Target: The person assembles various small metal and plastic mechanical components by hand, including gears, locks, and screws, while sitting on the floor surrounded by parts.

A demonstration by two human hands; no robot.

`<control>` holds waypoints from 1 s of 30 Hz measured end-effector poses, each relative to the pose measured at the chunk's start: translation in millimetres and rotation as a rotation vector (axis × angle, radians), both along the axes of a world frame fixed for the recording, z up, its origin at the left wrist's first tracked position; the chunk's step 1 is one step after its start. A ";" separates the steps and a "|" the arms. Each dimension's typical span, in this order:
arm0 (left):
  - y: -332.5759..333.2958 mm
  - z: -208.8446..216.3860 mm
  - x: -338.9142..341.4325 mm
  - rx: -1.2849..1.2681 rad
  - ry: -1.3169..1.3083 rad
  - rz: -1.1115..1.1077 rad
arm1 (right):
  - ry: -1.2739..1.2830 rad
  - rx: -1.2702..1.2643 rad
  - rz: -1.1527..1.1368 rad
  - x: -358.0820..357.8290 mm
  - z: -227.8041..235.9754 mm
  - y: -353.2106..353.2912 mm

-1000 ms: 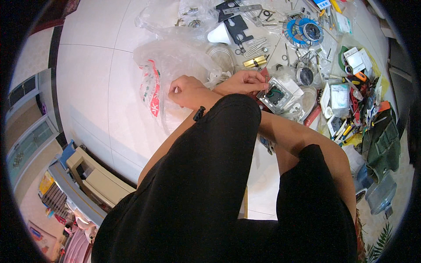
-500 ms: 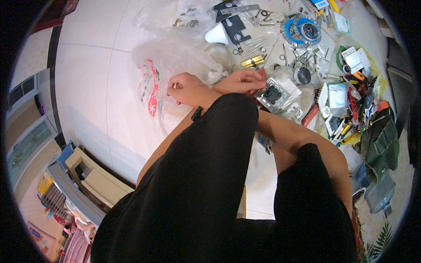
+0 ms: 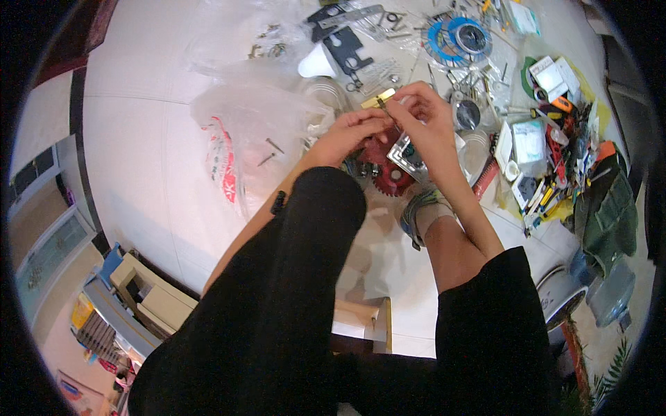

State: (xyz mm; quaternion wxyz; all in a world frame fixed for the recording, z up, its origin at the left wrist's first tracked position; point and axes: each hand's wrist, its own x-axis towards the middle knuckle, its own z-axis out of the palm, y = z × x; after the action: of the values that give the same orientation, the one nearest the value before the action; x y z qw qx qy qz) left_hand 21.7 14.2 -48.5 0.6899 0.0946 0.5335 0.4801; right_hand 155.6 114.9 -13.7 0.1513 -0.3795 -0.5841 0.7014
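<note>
My left hand [image 3: 355,136] is closed, with its fingertips beside the right hand; whatever they hold is hidden. My right hand [image 3: 429,116] pinches thumb and forefinger together around something small and dark that I cannot make out. Just beyond the fingertips shows a brass lock cylinder [image 3: 375,100], partly covered by them. Under the right hand is a clear square case [image 3: 400,155] with a dark insert, partly hidden. A red toothed disc [image 3: 393,182] lies below the hands. Two screws [image 3: 275,145] rest on the clear plastic bag [image 3: 225,149] with red print, left of my left hand.
A blue ring-shaped organizer [image 3: 438,43], black metal plates [image 3: 345,48] and a white cone-shaped piece [image 3: 318,64] lie at the back. Hand tools [image 3: 555,163] are heaped at the right, next to a dark green cloth [image 3: 605,225]. My raised knee stands close below my left hand.
My right hand has drawn back from over the plastic bag, uncrossing from my left arm, to beside the lock cylinder. Two screws now show on the bag. The view has shifted somewhat.
</note>
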 end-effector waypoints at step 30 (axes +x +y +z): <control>8.3 6.4 4.7 -0.053 0.045 -0.081 | -0.037 0.095 -0.176 33.8 -30.1 -7.1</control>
State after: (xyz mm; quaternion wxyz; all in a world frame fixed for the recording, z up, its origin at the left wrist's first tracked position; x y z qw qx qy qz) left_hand 26.4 22.5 -42.1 0.6988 0.1084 0.5573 0.4352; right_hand 189.4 107.8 -43.8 0.2192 -0.4345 -0.5839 0.6498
